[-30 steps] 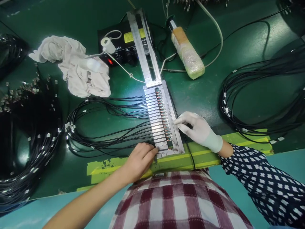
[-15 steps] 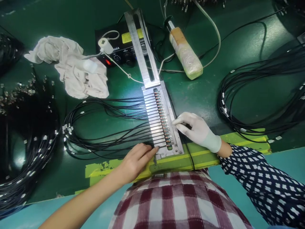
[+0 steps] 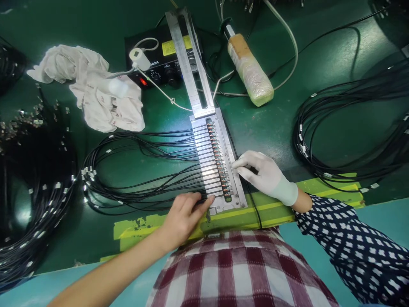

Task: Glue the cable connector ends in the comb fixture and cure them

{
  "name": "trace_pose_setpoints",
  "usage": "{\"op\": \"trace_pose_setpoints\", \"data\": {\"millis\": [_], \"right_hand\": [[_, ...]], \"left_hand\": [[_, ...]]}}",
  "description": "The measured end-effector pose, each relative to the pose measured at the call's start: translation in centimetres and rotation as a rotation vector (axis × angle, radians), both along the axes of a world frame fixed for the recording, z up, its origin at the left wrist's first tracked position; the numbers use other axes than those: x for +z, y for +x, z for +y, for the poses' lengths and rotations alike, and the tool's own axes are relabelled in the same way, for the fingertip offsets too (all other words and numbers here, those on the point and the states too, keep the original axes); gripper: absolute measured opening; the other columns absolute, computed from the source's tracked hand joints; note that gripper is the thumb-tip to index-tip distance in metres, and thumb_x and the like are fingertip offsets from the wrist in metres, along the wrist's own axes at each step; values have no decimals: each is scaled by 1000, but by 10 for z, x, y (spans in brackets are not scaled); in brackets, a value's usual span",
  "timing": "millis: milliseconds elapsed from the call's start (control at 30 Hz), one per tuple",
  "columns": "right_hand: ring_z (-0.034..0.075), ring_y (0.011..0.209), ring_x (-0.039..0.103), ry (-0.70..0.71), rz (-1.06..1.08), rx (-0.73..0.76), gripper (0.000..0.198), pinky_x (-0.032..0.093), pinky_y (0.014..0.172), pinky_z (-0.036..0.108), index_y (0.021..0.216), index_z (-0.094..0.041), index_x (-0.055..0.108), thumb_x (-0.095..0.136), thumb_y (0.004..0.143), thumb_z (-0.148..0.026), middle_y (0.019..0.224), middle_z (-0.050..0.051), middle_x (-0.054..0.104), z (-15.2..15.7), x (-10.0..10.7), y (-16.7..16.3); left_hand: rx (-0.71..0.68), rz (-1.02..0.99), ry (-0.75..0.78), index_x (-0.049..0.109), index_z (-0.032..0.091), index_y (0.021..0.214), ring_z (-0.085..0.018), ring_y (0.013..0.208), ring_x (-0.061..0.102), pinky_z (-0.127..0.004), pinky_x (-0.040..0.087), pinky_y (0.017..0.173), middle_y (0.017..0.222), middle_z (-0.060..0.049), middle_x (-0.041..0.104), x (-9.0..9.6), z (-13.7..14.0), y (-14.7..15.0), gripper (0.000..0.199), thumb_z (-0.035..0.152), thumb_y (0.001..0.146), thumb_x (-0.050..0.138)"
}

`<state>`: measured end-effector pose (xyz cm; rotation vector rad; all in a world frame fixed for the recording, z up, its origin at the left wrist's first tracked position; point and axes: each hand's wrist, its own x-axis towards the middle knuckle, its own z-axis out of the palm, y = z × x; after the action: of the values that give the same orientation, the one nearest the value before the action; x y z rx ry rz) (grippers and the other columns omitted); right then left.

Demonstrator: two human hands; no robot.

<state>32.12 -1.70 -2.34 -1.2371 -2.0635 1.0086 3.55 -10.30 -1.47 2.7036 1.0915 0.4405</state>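
Observation:
A flat metal fixture lies near the table's front edge, its slotted lid swung back. Several black cables enter from the left, their stripped ends with small coloured wires and connectors lined up along the slot. My bare left hand is at the lower left of the fixture, fingers curled and thumb tip on the metal, closed around the lowest cable; the exact grip is partly hidden. My white-gloved right hand pinches the fixture's right edge, thumb and forefinger together.
Behind the fixture stands a black control box with a lit red switch. A wrapped dispenser syringe lies right of the lid, and a crumpled white cloth lies left. Cable bundles rest on both sides. Worn yellow-green tape lines the front edge.
My left hand's fingers have drawn in slightly and its knuckles have shifted a little left. My right hand stays at the fixture's edge. The view has moved very slightly.

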Motion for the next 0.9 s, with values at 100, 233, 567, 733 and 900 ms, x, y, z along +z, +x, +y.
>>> {"op": "trace_pose_setpoints", "data": {"millis": [100, 233, 567, 733, 900], "right_hand": [[20, 91, 63, 1, -4, 3, 16, 43, 85, 36, 99, -26, 71, 55, 97, -25, 97, 1, 70, 1, -1, 0], [21, 91, 63, 16, -12, -17, 15, 44, 85, 37, 98, -25, 71, 56, 95, -24, 95, 1, 70, -4, -2, -2], [34, 139, 38, 212, -246, -342, 43, 28, 117, 51, 128, -20, 58, 65, 86, -28, 149, 13, 47, 138, 47, -2], [41, 119, 57, 42, -189, -467, 72, 40, 104, 58, 131, -12, 53, 81, 65, -24, 126, 23, 62, 216, 73, -8], [32, 116, 63, -31, 99, -375, 64, 50, 100, 49, 139, -11, 44, 59, 85, -43, 132, 21, 61, 166, 75, 9]], "left_hand": [[61, 92, 137, 56, 21, 139, -20, 86, 49, -35, 37, 80, 95, -8, 55, -7, -7, -1, 51, 6, 91, 51], [19, 106, 122, 59, 16, 134, -20, 82, 45, -35, 32, 75, 91, -7, 55, -10, -9, -1, 49, 3, 89, 47], [-20, -217, 17, 59, 14, 119, -18, 76, 48, -32, 33, 68, 84, -6, 59, 6, 17, 22, 32, 7, 91, 45], [-25, -262, 117, 62, 16, 109, -18, 73, 51, -31, 37, 65, 80, -6, 61, 17, 40, 43, 26, 10, 92, 43], [75, -449, -56, 63, 19, 111, -18, 80, 57, -30, 45, 72, 86, -6, 63, 24, 54, 37, 25, 15, 97, 43]]}}
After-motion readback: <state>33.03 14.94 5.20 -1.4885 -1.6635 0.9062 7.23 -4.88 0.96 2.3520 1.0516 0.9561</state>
